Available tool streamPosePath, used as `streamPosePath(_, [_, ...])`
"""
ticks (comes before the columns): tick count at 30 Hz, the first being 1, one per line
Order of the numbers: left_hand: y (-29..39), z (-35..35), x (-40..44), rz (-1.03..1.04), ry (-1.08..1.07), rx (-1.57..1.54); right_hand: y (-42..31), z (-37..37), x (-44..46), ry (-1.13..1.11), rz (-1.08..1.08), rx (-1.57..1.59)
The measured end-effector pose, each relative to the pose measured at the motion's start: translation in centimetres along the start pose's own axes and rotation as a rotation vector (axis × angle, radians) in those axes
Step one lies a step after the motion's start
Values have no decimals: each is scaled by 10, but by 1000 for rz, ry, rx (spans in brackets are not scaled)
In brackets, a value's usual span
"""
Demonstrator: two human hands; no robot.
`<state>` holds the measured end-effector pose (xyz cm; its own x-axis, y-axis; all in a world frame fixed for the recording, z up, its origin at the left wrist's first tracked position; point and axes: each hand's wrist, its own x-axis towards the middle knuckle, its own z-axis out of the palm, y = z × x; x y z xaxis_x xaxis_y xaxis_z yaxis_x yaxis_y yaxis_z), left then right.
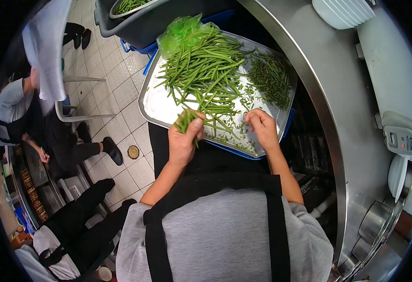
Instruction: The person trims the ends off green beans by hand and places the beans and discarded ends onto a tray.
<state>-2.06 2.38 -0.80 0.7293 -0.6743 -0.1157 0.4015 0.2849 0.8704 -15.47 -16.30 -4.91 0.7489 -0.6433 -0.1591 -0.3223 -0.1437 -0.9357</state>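
My left hand (182,141) is closed round a small bunch of green beans (185,120) at the near left edge of a metal tray (152,101). My right hand (264,129) is over the tray's near right part, its thumb and fingers pinched together; whatever they may hold is too small to make out. A large heap of green beans (201,68) covers the tray's middle and far side. Short trimmed bean ends (269,80) are piled at the right, with loose bits scattered below them. A green plastic bag (180,35) lies at the far left corner.
Behind the tray stands a grey bin (142,23) with a container of beans in it. A curved steel counter (318,56) runs along the right, carrying stacked white dishes (344,11) and a scale (400,140). Other people (20,108) work at the left.
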Motion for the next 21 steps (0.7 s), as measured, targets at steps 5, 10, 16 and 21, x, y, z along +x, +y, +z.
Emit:
streamPosePath(5, [-4,-14,8,-156,159,-225,-9,11,-27,-102,-361,-717])
streamPosePath(10, [-12,-10,6,-262,152,8,0,20,-40,-172,-382,-911])
streamPosePath(16, [-19,-2,5,81,-305,726,-45,-1,-41,-178,-516,-626])
streamPosePath(21, [-13,9,-3,172,-409,943,-63,-7,-40,-217,-416,-536])
